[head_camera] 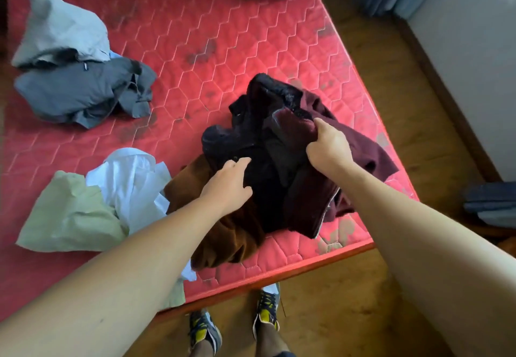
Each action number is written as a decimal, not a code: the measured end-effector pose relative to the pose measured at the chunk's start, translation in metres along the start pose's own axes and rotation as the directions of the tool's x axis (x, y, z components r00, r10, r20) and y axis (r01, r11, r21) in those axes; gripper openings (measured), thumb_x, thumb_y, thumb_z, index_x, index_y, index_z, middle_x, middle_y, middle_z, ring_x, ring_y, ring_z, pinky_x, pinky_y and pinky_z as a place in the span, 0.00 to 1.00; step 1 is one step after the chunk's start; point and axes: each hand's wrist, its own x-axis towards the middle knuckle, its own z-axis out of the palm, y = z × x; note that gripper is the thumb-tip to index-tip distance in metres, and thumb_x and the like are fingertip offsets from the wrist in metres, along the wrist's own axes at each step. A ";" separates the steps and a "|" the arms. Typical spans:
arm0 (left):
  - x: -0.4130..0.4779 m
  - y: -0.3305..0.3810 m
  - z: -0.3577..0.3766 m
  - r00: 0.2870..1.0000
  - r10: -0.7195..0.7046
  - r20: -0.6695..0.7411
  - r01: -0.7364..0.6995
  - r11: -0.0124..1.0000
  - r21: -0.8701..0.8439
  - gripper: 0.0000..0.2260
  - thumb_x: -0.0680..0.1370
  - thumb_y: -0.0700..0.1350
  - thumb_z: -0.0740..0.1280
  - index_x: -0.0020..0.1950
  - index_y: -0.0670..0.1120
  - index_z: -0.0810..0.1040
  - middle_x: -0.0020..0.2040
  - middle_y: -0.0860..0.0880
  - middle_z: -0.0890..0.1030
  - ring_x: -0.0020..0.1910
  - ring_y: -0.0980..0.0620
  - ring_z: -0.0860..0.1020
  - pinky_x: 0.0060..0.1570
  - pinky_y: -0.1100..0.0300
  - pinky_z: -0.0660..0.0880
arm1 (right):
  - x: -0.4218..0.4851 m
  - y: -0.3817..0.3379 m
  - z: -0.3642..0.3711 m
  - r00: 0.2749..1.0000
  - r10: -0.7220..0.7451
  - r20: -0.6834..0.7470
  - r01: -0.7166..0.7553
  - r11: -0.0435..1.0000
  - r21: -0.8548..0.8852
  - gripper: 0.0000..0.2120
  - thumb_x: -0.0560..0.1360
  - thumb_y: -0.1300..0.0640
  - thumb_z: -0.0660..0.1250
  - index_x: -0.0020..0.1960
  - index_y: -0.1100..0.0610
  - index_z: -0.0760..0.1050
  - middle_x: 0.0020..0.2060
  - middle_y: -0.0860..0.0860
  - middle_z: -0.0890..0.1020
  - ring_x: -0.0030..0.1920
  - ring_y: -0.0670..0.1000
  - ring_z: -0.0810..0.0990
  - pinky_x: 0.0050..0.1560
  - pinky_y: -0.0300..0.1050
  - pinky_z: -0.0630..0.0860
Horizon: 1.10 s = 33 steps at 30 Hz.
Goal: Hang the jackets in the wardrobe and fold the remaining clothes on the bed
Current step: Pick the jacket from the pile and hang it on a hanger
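Red quilted bed [223, 35], near right corner: heaped maroon zip jacket [363, 144] and black fleece jacket [243, 133] over a brown garment [223, 233]. Right hand [328, 147] grips a fold of the maroon jacket; left hand [227, 182] rests on the black fleece, fingers loosely extended. Near left: white shirt [131, 178], pale green garment [72, 217]. Far left: grey garments [78, 88], their small label unreadable.

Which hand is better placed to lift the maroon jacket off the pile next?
Right. The right hand grips the maroon jacket; the left hand only rests on black fabric beside it.
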 end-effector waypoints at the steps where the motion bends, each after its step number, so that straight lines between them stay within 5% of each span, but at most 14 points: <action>1: -0.004 0.008 -0.015 1.000 0.006 -0.021 -0.006 1.000 -0.003 0.33 0.78 0.47 0.68 0.79 0.55 0.57 0.69 0.45 0.69 0.63 0.40 0.77 0.57 0.46 0.76 | -0.007 -0.011 -0.017 0.999 -0.027 -0.031 0.027 1.000 -0.011 0.29 0.63 0.61 0.57 0.63 0.48 0.74 0.55 0.56 0.84 0.57 0.63 0.81 0.55 0.54 0.78; 5: -0.022 0.042 -0.074 0.992 0.053 -0.114 -0.054 0.999 -0.006 0.40 0.77 0.47 0.70 0.81 0.59 0.48 0.70 0.44 0.66 0.64 0.38 0.74 0.58 0.43 0.74 | -0.035 -0.055 -0.088 0.982 -0.134 -0.132 0.129 0.991 -0.044 0.29 0.63 0.64 0.58 0.61 0.48 0.76 0.49 0.55 0.85 0.52 0.62 0.82 0.49 0.50 0.77; 9: -0.037 0.073 -0.124 0.977 0.127 -0.170 -0.141 0.987 -0.074 0.46 0.75 0.43 0.71 0.81 0.60 0.42 0.67 0.44 0.64 0.63 0.38 0.73 0.62 0.39 0.73 | -0.067 -0.106 -0.155 0.941 -0.280 -0.190 0.275 0.960 -0.052 0.20 0.60 0.65 0.58 0.47 0.48 0.73 0.38 0.52 0.80 0.43 0.62 0.79 0.41 0.48 0.74; 13: -0.048 0.091 -0.167 0.925 0.249 -0.286 -0.291 0.950 -0.114 0.45 0.75 0.39 0.69 0.83 0.57 0.45 0.69 0.37 0.64 0.69 0.37 0.66 0.67 0.39 0.69 | -0.092 -0.156 -0.214 0.872 -0.421 -0.249 0.407 0.907 -0.109 0.22 0.61 0.69 0.58 0.50 0.50 0.76 0.39 0.54 0.82 0.42 0.61 0.79 0.44 0.52 0.79; 16: -0.059 0.109 -0.197 0.917 0.259 -0.304 -0.312 0.939 -0.141 0.47 0.70 0.48 0.75 0.82 0.57 0.51 0.76 0.38 0.62 0.76 0.39 0.60 0.73 0.40 0.63 | -0.108 -0.186 -0.249 0.828 -0.470 -0.304 0.460 0.881 -0.111 0.28 0.61 0.69 0.57 0.56 0.51 0.79 0.40 0.55 0.83 0.44 0.60 0.81 0.46 0.53 0.79; 18: -0.069 0.124 -0.214 0.871 0.360 -0.334 -0.403 0.913 -0.068 0.37 0.65 0.59 0.71 0.73 0.50 0.70 0.67 0.43 0.74 0.70 0.39 0.69 0.71 0.38 0.64 | -0.121 -0.203 -0.265 0.790 -0.512 -0.337 0.506 0.855 -0.112 0.26 0.60 0.68 0.56 0.53 0.51 0.77 0.37 0.52 0.81 0.42 0.60 0.80 0.44 0.54 0.79; 21: -0.082 0.137 -0.227 0.866 0.359 -0.349 -0.445 0.871 -0.209 0.17 0.70 0.51 0.66 0.56 0.45 0.78 0.50 0.48 0.82 0.53 0.39 0.79 0.58 0.42 0.74 | -0.136 -0.219 -0.285 0.755 -0.542 -0.369 0.548 0.831 -0.099 0.23 0.59 0.67 0.55 0.50 0.51 0.76 0.35 0.50 0.79 0.40 0.59 0.79 0.41 0.53 0.78; 23: -0.089 0.135 -0.233 0.874 0.242 -0.422 -0.394 0.861 -0.323 0.08 0.75 0.42 0.65 0.54 0.45 0.77 0.46 0.48 0.83 0.48 0.41 0.81 0.46 0.50 0.77 | -0.142 -0.220 -0.298 0.760 -0.517 -0.395 0.528 0.845 -0.090 0.22 0.59 0.65 0.55 0.49 0.52 0.75 0.35 0.51 0.80 0.39 0.58 0.78 0.40 0.52 0.78; 26: -0.105 0.137 -0.260 0.804 0.193 -0.562 -0.407 0.868 -0.284 0.09 0.73 0.35 0.64 0.48 0.47 0.71 0.38 0.51 0.77 0.40 0.44 0.76 0.34 0.59 0.64 | -0.143 -0.213 -0.318 0.816 -0.412 -0.405 0.405 0.908 -0.109 0.20 0.61 0.64 0.57 0.51 0.54 0.73 0.37 0.53 0.80 0.40 0.60 0.78 0.41 0.53 0.79; 30: -0.142 0.167 -0.324 0.702 0.226 -0.675 -0.490 0.841 -0.229 0.11 0.71 0.36 0.62 0.46 0.52 0.69 0.39 0.53 0.76 0.43 0.48 0.74 0.40 0.59 0.62 | -0.141 -0.212 -0.320 0.916 -0.291 -0.276 0.270 0.956 -0.112 0.23 0.66 0.64 0.61 0.58 0.50 0.62 0.38 0.52 0.75 0.38 0.61 0.77 0.35 0.49 0.74; 33: -0.171 0.195 -0.372 0.632 0.245 -0.735 -0.474 0.873 -0.117 0.11 0.71 0.37 0.63 0.49 0.51 0.75 0.41 0.51 0.80 0.42 0.47 0.76 0.41 0.56 0.68 | -0.142 -0.229 -0.302 0.941 -0.313 -0.125 0.325 0.941 0.089 0.41 0.63 0.66 0.70 0.70 0.50 0.56 0.58 0.59 0.77 0.50 0.58 0.80 0.41 0.50 0.80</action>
